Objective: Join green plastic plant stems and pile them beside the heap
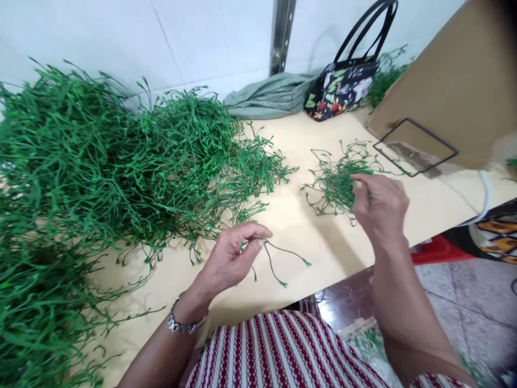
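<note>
My left hand (pixel 238 253) is closed in a pinch on a few thin green stems (pixel 277 268), which look like artificial plant sprigs. Their small branched tips hang out past the thumb, above the table. My right hand (pixel 379 202) is closed, thumb against forefinger, at the right side of a small loose pile of similar green stems (pixel 339 180). Whatever lies between those fingers is hidden. Left of both hands spreads a large tangled heap of green stems (pixel 121 167), its nearest strands close to my left hand.
A floral handbag (pixel 343 89) and a grey-green cloth (pixel 270 97) lie against the tiled wall. At right, a cardboard piece (pixel 448 86) leans over a black wire frame (pixel 434 136). Below the table's (pixel 331 253) right edge is a red object (pixel 438 250).
</note>
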### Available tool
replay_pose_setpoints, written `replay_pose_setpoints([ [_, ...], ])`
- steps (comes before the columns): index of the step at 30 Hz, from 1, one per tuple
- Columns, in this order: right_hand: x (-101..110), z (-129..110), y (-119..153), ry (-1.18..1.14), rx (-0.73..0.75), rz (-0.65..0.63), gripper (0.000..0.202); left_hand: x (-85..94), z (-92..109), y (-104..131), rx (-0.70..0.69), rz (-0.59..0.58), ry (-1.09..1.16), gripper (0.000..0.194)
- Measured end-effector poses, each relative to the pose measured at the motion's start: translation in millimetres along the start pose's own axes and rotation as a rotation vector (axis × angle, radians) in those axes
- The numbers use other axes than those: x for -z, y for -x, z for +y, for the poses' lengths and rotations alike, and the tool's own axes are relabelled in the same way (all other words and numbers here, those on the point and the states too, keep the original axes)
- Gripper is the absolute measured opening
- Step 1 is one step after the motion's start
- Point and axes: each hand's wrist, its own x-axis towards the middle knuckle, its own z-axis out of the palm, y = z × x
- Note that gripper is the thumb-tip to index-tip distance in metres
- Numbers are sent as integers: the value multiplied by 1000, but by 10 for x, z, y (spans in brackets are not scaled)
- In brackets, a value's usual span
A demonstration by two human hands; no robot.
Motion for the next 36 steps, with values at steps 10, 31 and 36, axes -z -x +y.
replay_pose_setpoints([
  [10,174,-801,5,-731,83,-440,26,-101,-7,-13,-252,111,-293,14],
  [31,333,-1037,451,-378,716,-668,25,-26,248,229,-618,-528,-738,13],
  [36,195,-348,16,26,496,-127,36,333,509,425,-529,-76,-375,16],
])
